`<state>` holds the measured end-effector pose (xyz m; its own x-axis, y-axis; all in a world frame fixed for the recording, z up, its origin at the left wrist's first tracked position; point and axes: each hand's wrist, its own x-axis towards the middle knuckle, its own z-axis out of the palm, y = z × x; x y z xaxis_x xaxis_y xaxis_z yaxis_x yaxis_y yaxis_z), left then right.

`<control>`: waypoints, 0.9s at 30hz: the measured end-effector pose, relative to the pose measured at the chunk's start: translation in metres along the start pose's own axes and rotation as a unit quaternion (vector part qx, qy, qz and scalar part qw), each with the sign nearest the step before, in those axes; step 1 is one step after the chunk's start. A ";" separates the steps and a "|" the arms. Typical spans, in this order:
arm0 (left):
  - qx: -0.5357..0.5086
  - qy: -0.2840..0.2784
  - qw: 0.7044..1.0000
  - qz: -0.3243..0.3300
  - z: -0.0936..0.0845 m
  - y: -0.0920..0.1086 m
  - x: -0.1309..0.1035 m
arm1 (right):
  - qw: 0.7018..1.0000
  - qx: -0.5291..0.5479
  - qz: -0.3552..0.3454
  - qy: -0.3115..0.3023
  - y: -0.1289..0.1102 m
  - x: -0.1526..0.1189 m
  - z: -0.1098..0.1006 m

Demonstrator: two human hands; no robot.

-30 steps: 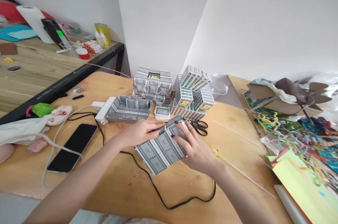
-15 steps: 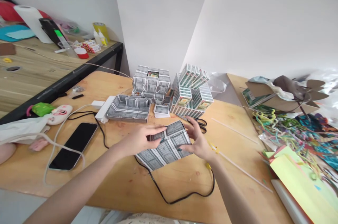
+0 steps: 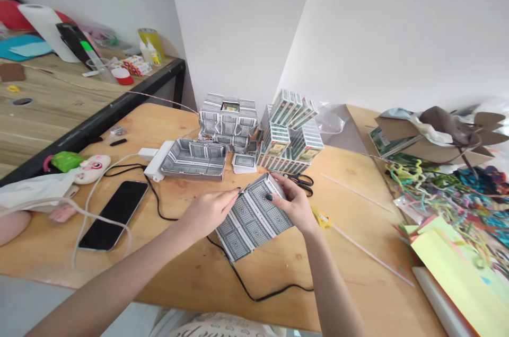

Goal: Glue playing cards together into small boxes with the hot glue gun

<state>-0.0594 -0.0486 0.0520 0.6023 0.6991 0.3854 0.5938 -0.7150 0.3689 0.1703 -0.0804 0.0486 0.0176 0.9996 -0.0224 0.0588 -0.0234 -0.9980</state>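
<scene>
A box-like piece made of grey-patterned playing cards [image 3: 252, 220] is held tilted above the table, between both hands. My left hand [image 3: 212, 210] pinches its upper left edge, fingers closed together. On the right end, my right hand [image 3: 296, 202] grips it, thumb on the broad face and fingers behind. An open tray of the same cards [image 3: 194, 167] lies beyond, with a built-up card structure [image 3: 228, 120] behind it. A loose stack of cards [image 3: 244, 162] rests beside the tray. Black-handled scissors [image 3: 304, 183] lie just past my right hand, their blades partly hidden.
Boxed card decks [image 3: 292, 138] are stacked at the back. On the left are a phone [image 3: 113, 215], a white power strip [image 3: 159, 162] and cables. A yellow glue gun [image 3: 321, 217] lies right of my hand. Coloured pipe cleaners [image 3: 449, 194] and yellow paper [image 3: 457, 268] fill the right side.
The card piece has tipped so its broad face shows more fully. My left fingers have drawn in along its upper left edge, and my right hand has shifted its hold slightly.
</scene>
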 end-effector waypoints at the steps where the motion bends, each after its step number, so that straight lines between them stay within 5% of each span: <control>1: 0.004 0.030 1.000 -0.010 0.003 0.000 -0.001 | 1.000 -0.001 -0.002 0.001 -0.001 0.000 0.001; 6: -0.050 0.101 0.993 -0.048 0.004 0.002 -0.002 | 1.000 -0.003 -0.006 0.014 -0.004 0.000 0.004; 12: -0.081 -0.012 0.997 -0.016 -0.006 0.002 -0.004 | 0.999 -0.026 -0.014 0.022 -0.009 -0.002 0.003; 19: -0.052 -0.033 0.998 -0.026 -0.003 0.000 -0.006 | 0.998 -0.047 -0.027 0.017 -0.015 -0.004 0.005; 27: -0.283 -0.120 0.951 -0.040 -0.024 -0.008 0.008 | 0.999 -0.029 -0.035 -0.023 -0.016 -0.007 -0.003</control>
<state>-0.0722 -0.0373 0.0725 0.7129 0.6833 0.1577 0.3018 -0.5020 0.8105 0.1723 -0.0873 0.0651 -0.0350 0.9985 0.0428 0.1165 0.0466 -0.9921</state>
